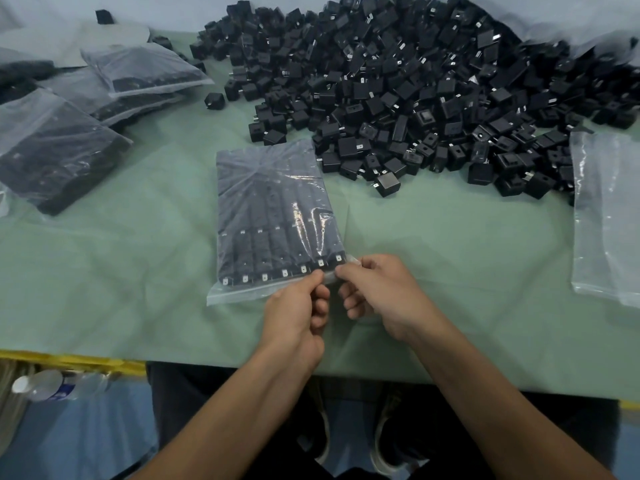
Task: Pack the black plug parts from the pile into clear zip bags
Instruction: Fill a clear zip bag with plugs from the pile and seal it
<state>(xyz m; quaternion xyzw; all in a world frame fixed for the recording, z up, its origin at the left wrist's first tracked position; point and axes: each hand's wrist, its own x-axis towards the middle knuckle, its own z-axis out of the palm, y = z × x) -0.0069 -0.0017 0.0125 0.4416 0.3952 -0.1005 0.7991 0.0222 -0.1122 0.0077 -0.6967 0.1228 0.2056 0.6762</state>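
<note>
A clear zip bag (273,209) full of black plug parts in neat rows lies flat on the green table, its zip edge toward me. My left hand (294,317) and my right hand (381,296) pinch that zip strip side by side near its right end. A big pile of loose black plug parts (415,91) covers the far right of the table, just beyond the bag.
Several filled bags (62,150) are stacked at the far left. A stack of empty clear bags (606,216) lies at the right edge. The green table cloth (121,289) ends at a near edge with yellow tape; a water bottle (52,384) lies below left.
</note>
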